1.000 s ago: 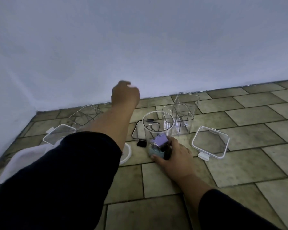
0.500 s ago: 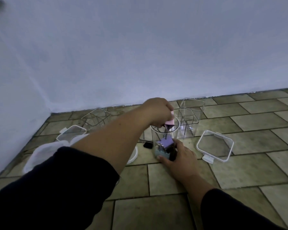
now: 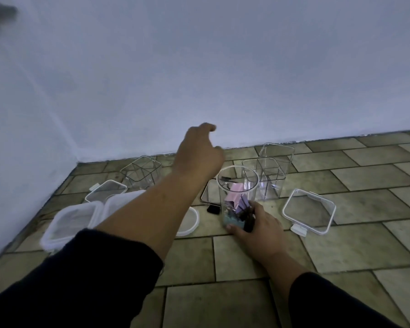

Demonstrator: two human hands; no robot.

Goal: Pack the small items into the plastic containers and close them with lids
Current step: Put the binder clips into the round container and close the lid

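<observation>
**Head view: sole view, dim light**

- Tall round clear plastic container [image 3: 237, 185]: upright on the tiled floor [image 3: 341, 256], mouth uncovered, lower part filled with small items [image 3: 237, 204] in pink, purple, teal and black.
- Right hand [image 3: 258, 230]: thumb and fingers wrapped round the container's base, resting on the floor.
- Left hand [image 3: 199, 155]: raised above and behind the container's rim, fingers loose and apart, nothing seen in them (palm faces away).
- Square clear plastic containers [image 3: 270, 183]: two just behind the round one, and a third [image 3: 141, 171] well to the left, all uncovered.
- Square white-rimmed lid [image 3: 309, 210]: flat on the floor, right of the held container.
- Round white-rimmed lid [image 3: 187, 221]: flat on the floor, left of the held container.
- Black-rimmed lid [image 3: 208, 192]: behind the round container.

**Risks (judged)**

- The container is tall and narrow, so a forearm crossing low over its rim could tip it and spill the contents, the more so if the right hand lets go.
- Several lids lie about, and picking a square one for the round mouth would waste the move.

**Obscured**

- The left forearm covers much of the round lid and the white-rimmed pieces [image 3: 69, 221] at far left.
- The items' kinds are unreadable through the plastic.
- The dark smudge at top left is unidentifiable.
</observation>
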